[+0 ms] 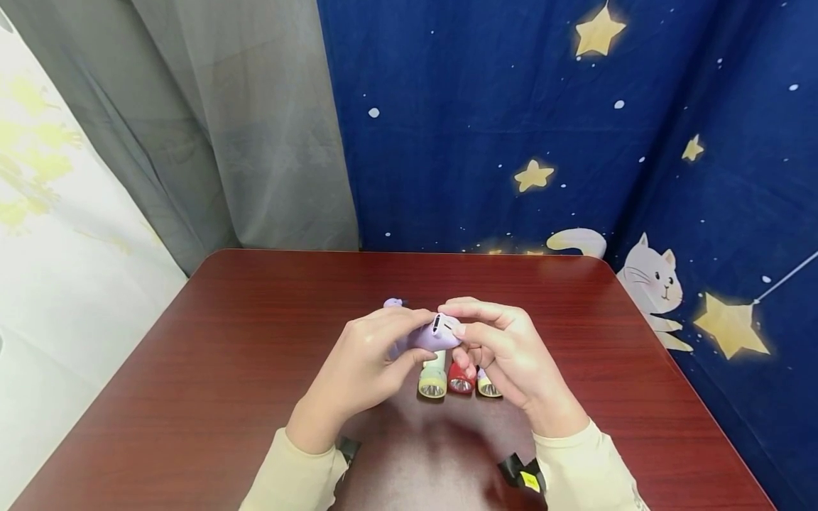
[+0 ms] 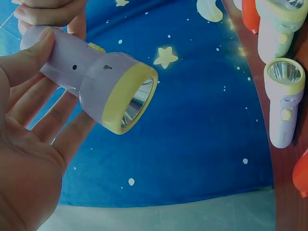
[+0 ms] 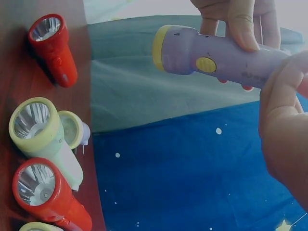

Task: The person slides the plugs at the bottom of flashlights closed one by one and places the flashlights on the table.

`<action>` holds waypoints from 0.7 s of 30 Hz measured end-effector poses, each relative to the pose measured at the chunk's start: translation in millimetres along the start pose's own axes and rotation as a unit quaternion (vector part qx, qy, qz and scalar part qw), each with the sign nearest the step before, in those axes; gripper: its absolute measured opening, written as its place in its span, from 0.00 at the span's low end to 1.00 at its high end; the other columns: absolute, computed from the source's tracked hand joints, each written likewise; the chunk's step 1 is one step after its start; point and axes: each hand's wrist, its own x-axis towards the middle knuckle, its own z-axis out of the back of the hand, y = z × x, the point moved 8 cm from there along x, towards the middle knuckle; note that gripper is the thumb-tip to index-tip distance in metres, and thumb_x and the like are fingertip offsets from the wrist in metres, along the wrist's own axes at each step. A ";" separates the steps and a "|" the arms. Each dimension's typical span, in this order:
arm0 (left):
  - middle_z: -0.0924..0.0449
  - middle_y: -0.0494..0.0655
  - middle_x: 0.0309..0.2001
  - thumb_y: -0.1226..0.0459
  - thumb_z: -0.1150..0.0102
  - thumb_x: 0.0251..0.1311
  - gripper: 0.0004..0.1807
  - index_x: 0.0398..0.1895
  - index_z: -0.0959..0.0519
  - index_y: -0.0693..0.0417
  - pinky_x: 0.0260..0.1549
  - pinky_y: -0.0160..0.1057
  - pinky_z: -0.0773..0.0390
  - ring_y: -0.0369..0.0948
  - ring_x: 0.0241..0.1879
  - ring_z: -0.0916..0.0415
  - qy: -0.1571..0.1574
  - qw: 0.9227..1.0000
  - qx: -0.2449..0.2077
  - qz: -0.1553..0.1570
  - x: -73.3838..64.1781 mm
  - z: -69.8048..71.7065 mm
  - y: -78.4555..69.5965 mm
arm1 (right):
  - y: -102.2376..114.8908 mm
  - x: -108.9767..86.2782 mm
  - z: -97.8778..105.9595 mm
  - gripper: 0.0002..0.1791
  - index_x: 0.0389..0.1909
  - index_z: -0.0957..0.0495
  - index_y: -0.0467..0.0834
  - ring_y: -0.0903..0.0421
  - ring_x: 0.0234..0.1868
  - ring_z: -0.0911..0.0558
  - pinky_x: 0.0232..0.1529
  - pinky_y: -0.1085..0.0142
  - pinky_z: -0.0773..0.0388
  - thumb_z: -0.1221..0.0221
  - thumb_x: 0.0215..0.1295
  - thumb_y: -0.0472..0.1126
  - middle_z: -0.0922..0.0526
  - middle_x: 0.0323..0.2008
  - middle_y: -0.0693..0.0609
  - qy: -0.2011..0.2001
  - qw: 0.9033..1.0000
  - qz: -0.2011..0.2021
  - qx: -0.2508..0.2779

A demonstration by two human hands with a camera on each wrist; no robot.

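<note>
A purple flashlight [image 2: 94, 72] with a yellow rim and yellow switch is held up above the table between both hands. My left hand [image 1: 367, 358] grips its body, thumb on one side and fingers on the other. At the tail end, my right hand [image 1: 508, 348] pinches the flashlight with curled fingers. That end, facing the head camera, shows a dark slot. In the right wrist view the lens end points left, away from my right hand [image 3: 288, 110], and the yellow switch faces the camera.
Below the hands on the dark red table [image 1: 255, 319] lie a pale green flashlight [image 1: 432, 383], a red flashlight [image 1: 461, 377] and a yellow-rimmed one [image 1: 489, 387]. Another red flashlight [image 3: 55, 53] lies apart. A purple flashlight [image 2: 284, 106] shows in the left wrist view. Curtains hang behind.
</note>
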 end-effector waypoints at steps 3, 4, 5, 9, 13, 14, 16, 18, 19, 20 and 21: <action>0.08 0.47 0.49 0.67 0.18 0.52 0.24 0.53 0.13 0.59 0.55 0.41 0.13 0.41 0.47 0.12 -0.004 1.000 -0.005 0.000 0.1 1.3 0.5 | 1.5 -0.8 -2.0 0.21 0.54 0.12 0.46 0.63 0.22 0.18 0.23 0.74 0.19 0.47 0.74 0.24 0.13 0.46 0.53 0.017 1.000 0.008 0.002; 0.08 0.47 0.49 0.68 0.18 0.52 0.24 0.53 0.13 0.59 0.58 0.43 0.14 0.41 0.47 0.12 -0.004 1.000 -0.006 -0.001 0.1 1.5 0.6 | 1.8 -1.0 -2.6 0.21 0.54 0.13 0.46 0.63 0.22 0.18 0.23 0.74 0.19 0.47 0.74 0.24 0.13 0.45 0.53 0.022 1.000 0.010 0.002; 0.08 0.46 0.49 0.68 0.18 0.52 0.24 0.53 0.13 0.59 0.61 0.44 0.15 0.41 0.47 0.13 -0.004 1.000 -0.007 -0.001 0.2 1.7 0.7 | 2.1 -1.2 -3.1 0.21 0.55 0.13 0.46 0.63 0.22 0.17 0.24 0.74 0.19 0.47 0.74 0.24 0.12 0.44 0.52 0.027 1.000 0.012 0.000; 0.08 0.47 0.49 0.69 0.18 0.52 0.23 0.53 0.13 0.59 0.67 0.50 0.18 0.42 0.48 0.12 -0.003 1.000 -0.006 0.002 -0.2 2.0 1.2 | 2.6 -1.2 -4.7 0.21 0.56 0.14 0.45 0.63 0.23 0.17 0.24 0.73 0.19 0.48 0.74 0.24 0.12 0.41 0.52 0.038 0.999 0.018 -0.001; 0.08 0.47 0.49 0.69 0.19 0.52 0.23 0.53 0.13 0.59 0.68 0.51 0.19 0.43 0.49 0.12 -0.002 1.000 -0.008 0.005 -0.4 1.8 2.1 | 2.3 -1.0 -4.9 0.21 0.56 0.14 0.45 0.63 0.24 0.17 0.25 0.74 0.19 0.48 0.74 0.24 0.12 0.42 0.51 0.036 0.999 0.019 0.003; 0.08 0.46 0.49 0.69 0.19 0.52 0.23 0.53 0.13 0.59 0.68 0.50 0.19 0.43 0.49 0.12 -0.001 1.000 -0.009 0.007 -0.4 1.6 2.5 | 2.2 -1.1 -4.8 0.21 0.56 0.14 0.44 0.63 0.24 0.17 0.25 0.74 0.19 0.48 0.74 0.24 0.12 0.43 0.51 0.035 0.999 0.019 0.005; 0.08 0.47 0.49 0.69 0.19 0.52 0.23 0.53 0.13 0.59 0.68 0.51 0.19 0.43 0.49 0.12 -0.002 1.000 -0.010 0.005 -0.1 1.6 2.4 | 2.3 -1.1 -4.6 0.21 0.56 0.14 0.44 0.63 0.24 0.17 0.26 0.75 0.19 0.48 0.75 0.24 0.12 0.45 0.51 0.033 0.999 0.020 0.007; 0.08 0.47 0.50 0.69 0.19 0.52 0.24 0.53 0.13 0.59 0.68 0.50 0.19 0.43 0.49 0.13 -0.002 1.000 -0.010 0.005 0.2 1.5 2.6 | 2.6 -1.2 -4.5 0.21 0.56 0.14 0.44 0.63 0.24 0.16 0.26 0.75 0.18 0.48 0.75 0.24 0.13 0.48 0.51 0.031 0.999 0.022 0.008; 0.08 0.47 0.50 0.69 0.19 0.52 0.23 0.53 0.13 0.59 0.68 0.50 0.19 0.43 0.49 0.13 -0.002 1.000 -0.010 0.004 0.3 1.4 2.6 | 2.9 -1.2 -4.6 0.21 0.57 0.14 0.43 0.63 0.25 0.16 0.26 0.74 0.18 0.48 0.75 0.24 0.13 0.49 0.51 0.031 0.999 0.024 0.007; 0.08 0.47 0.49 0.69 0.19 0.51 0.23 0.53 0.13 0.59 0.67 0.50 0.18 0.43 0.49 0.12 -0.003 1.000 -0.010 0.002 0.4 1.3 2.7 | 3.1 -1.2 -4.6 0.21 0.57 0.14 0.43 0.63 0.25 0.16 0.26 0.74 0.18 0.48 0.75 0.24 0.14 0.50 0.51 0.031 0.999 0.025 0.006; 0.08 0.48 0.49 0.70 0.19 0.51 0.23 0.53 0.13 0.60 0.67 0.50 0.18 0.44 0.49 0.12 -0.004 1.000 -0.010 0.001 0.4 1.2 2.8 | 3.2 -1.1 -4.7 0.21 0.57 0.14 0.43 0.63 0.25 0.16 0.26 0.74 0.17 0.48 0.75 0.24 0.14 0.51 0.51 0.030 0.999 0.026 0.004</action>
